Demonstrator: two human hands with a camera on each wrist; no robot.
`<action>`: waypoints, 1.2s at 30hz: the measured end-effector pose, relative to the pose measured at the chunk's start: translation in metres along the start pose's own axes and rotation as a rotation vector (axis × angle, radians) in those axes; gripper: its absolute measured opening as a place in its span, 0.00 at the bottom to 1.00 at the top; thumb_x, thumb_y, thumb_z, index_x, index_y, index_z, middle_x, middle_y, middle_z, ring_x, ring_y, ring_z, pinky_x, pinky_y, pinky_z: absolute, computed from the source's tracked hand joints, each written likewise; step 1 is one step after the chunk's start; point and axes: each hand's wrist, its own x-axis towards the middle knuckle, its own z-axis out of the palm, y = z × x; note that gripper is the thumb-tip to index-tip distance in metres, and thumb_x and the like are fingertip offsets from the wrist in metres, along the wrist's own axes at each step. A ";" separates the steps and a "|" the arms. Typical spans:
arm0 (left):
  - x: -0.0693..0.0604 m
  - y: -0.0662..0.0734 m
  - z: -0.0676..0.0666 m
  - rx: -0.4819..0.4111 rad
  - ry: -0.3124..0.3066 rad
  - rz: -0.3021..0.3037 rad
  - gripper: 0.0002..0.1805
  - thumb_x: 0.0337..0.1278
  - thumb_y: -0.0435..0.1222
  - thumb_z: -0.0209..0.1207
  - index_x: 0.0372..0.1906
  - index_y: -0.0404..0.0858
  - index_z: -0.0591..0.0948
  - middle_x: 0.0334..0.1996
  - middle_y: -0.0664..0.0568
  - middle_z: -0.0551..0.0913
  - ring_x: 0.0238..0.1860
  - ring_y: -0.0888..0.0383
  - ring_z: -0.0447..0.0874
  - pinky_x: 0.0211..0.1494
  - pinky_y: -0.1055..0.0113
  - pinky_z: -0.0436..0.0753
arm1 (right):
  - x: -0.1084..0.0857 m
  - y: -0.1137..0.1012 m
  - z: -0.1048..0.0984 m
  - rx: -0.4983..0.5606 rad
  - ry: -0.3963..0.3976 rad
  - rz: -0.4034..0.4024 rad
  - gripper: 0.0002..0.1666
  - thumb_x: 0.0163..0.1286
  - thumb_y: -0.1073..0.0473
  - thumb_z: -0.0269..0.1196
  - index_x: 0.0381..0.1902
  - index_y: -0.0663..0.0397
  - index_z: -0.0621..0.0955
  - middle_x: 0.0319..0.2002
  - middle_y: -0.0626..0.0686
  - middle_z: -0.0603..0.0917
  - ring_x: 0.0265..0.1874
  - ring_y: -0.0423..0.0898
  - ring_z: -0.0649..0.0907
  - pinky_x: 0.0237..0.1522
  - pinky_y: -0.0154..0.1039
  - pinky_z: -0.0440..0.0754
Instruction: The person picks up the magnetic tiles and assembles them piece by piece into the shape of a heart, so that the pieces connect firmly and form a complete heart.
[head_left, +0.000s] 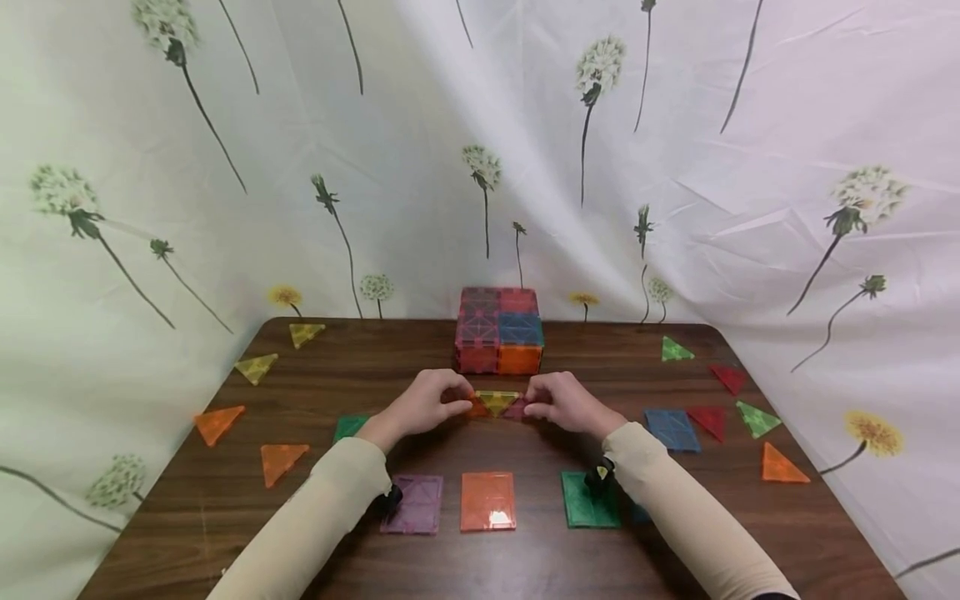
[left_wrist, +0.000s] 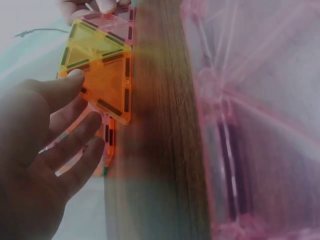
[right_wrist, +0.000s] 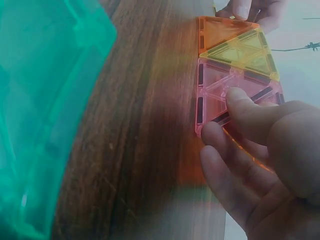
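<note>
My left hand (head_left: 423, 404) pinches an orange translucent triangle tile (left_wrist: 107, 82), thumb on its near face. My right hand (head_left: 573, 404) pinches a pink triangle tile (right_wrist: 215, 80) the same way. Between these two sits a yellow triangle tile (head_left: 498, 402), point down in the head view, so the three form one row edge to edge. Whether the row touches the tabletop I cannot tell. Just behind it stands a box-shaped block of magnetic tiles (head_left: 478, 327), with pink, blue and orange squares showing.
Square tiles lie nearer me: purple (head_left: 412, 504), orange (head_left: 487, 492) and green (head_left: 590, 508). A blue square (head_left: 672, 429) is by my right forearm, a green one (head_left: 348, 427) by the left. Loose triangles line both sides of the wooden table (head_left: 540, 567). Behind hangs a dandelion-print curtain (head_left: 420, 125).
</note>
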 end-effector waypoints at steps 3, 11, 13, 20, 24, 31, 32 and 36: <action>0.002 0.001 0.001 -0.011 0.031 0.022 0.05 0.68 0.36 0.69 0.46 0.43 0.88 0.41 0.55 0.88 0.42 0.60 0.85 0.47 0.59 0.87 | 0.001 -0.002 -0.001 -0.011 0.012 0.000 0.06 0.71 0.58 0.73 0.36 0.42 0.85 0.30 0.39 0.86 0.24 0.37 0.78 0.30 0.34 0.80; 0.004 0.001 0.004 -0.043 0.061 0.035 0.03 0.68 0.35 0.69 0.43 0.44 0.89 0.39 0.57 0.88 0.39 0.62 0.85 0.46 0.61 0.87 | 0.006 -0.010 -0.001 -0.010 0.076 -0.123 0.04 0.76 0.54 0.69 0.42 0.47 0.86 0.36 0.42 0.87 0.32 0.34 0.83 0.37 0.35 0.85; 0.004 0.000 0.004 -0.041 0.060 0.030 0.02 0.68 0.35 0.69 0.42 0.44 0.90 0.39 0.57 0.88 0.38 0.62 0.84 0.44 0.63 0.86 | 0.006 -0.011 -0.001 -0.026 0.088 -0.145 0.04 0.76 0.55 0.69 0.41 0.48 0.87 0.36 0.42 0.88 0.31 0.34 0.82 0.36 0.34 0.85; 0.004 -0.001 0.007 -0.035 0.049 0.025 0.02 0.69 0.36 0.68 0.42 0.44 0.90 0.38 0.56 0.89 0.36 0.63 0.83 0.42 0.66 0.85 | 0.005 -0.013 0.000 -0.023 0.096 -0.151 0.03 0.73 0.59 0.71 0.37 0.48 0.87 0.34 0.44 0.87 0.29 0.35 0.81 0.34 0.32 0.85; 0.005 0.000 0.006 -0.025 0.047 0.042 0.03 0.70 0.36 0.68 0.42 0.44 0.90 0.38 0.56 0.88 0.35 0.63 0.82 0.40 0.66 0.84 | 0.006 -0.015 -0.001 -0.010 0.083 -0.138 0.05 0.73 0.60 0.71 0.36 0.46 0.86 0.31 0.43 0.85 0.27 0.37 0.79 0.31 0.33 0.84; 0.008 0.003 0.003 0.014 0.021 0.010 0.04 0.71 0.38 0.68 0.43 0.44 0.90 0.38 0.57 0.88 0.35 0.64 0.81 0.42 0.66 0.84 | 0.006 -0.014 -0.003 -0.016 0.055 -0.089 0.05 0.74 0.58 0.70 0.37 0.42 0.85 0.31 0.40 0.85 0.27 0.36 0.80 0.31 0.34 0.83; 0.008 0.004 0.003 0.014 0.013 -0.004 0.04 0.71 0.38 0.67 0.44 0.45 0.90 0.39 0.57 0.88 0.36 0.63 0.82 0.43 0.65 0.84 | 0.006 -0.014 -0.004 -0.020 0.051 -0.084 0.04 0.74 0.58 0.70 0.37 0.42 0.85 0.31 0.40 0.85 0.27 0.36 0.80 0.32 0.34 0.84; 0.006 0.006 0.002 -0.019 -0.006 -0.045 0.10 0.72 0.38 0.66 0.53 0.42 0.87 0.47 0.54 0.88 0.46 0.58 0.85 0.53 0.58 0.86 | 0.005 -0.012 -0.004 -0.055 0.056 -0.092 0.03 0.75 0.57 0.69 0.38 0.43 0.86 0.32 0.40 0.86 0.28 0.35 0.81 0.34 0.33 0.84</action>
